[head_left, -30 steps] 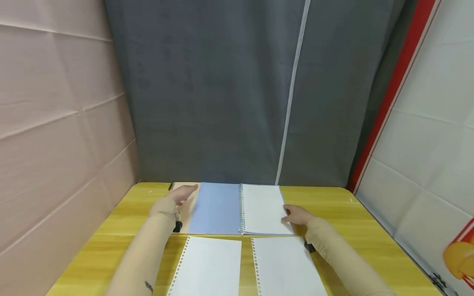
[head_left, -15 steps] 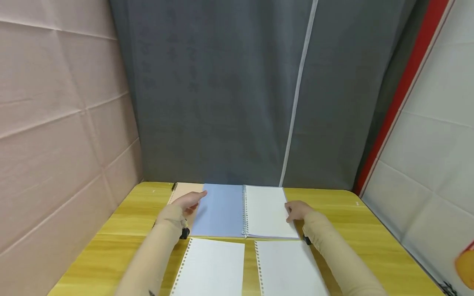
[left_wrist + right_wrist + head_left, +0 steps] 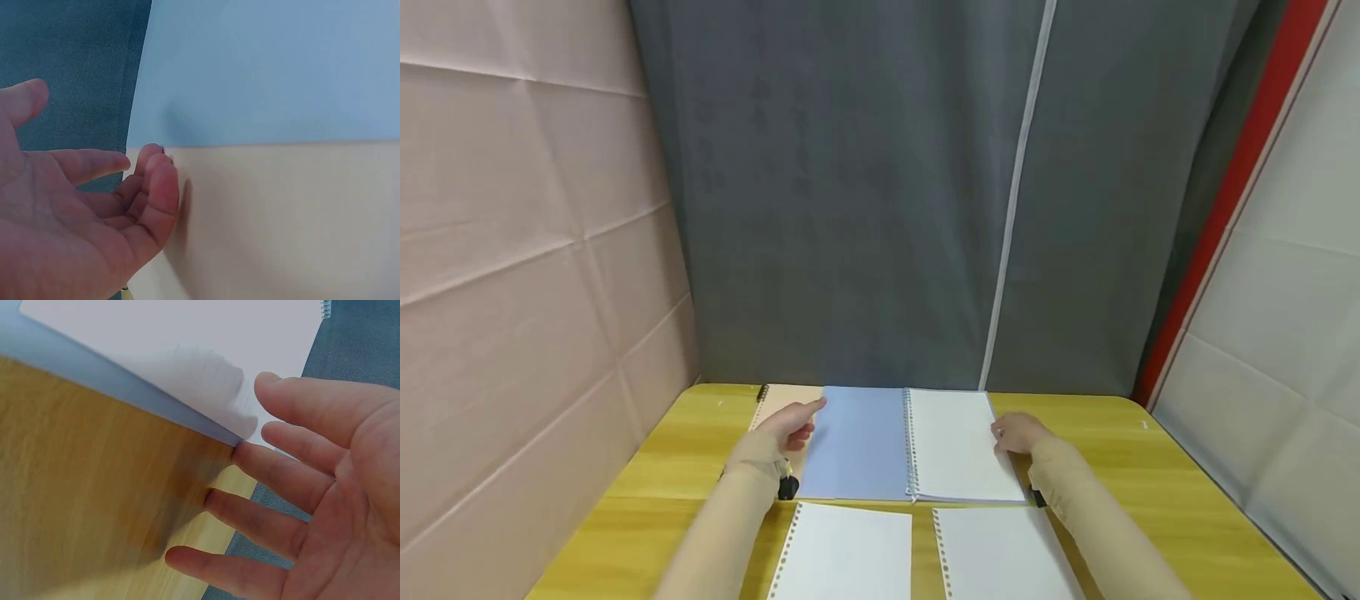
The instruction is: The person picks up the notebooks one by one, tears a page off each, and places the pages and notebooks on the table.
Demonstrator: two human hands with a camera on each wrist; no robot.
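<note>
- The open spiral notebook (image 3: 910, 446) lies at the far middle of the yellow table (image 3: 1150, 467), blue cover (image 3: 859, 442) spread to the left, white page (image 3: 958, 446) to the right, wire binding down the centre.
- The left hand (image 3: 784, 429) sits at the left edge of the blue cover, over the tan notebook (image 3: 778, 400) that peeks out from beneath it; the forefinger points toward the blue sheet.
- From the left wrist view, that hand's fingers (image 3: 153, 187) are loosely curled with the tips against the tan surface, right at the line where blue meets tan. Nothing is pinched.
- The right hand (image 3: 1018, 433) is at the right edge of the white page. The right wrist view shows its fingers (image 3: 281, 481) spread fairly wide and nearly straight, one tip meeting the page's corner edge; nothing gripped.
- Two loose punched sheets lie near the person: one at the left (image 3: 846, 554), one at the right (image 3: 1000, 554), just in front of the notebook.
- Judgement: both hands look to be settling or squaring the open notebook, one at each outer edge.
- A next move would likely call for a firmer hold on an edge — a fingertip under the cover or page — as neither hand has a grip yet.
</note>
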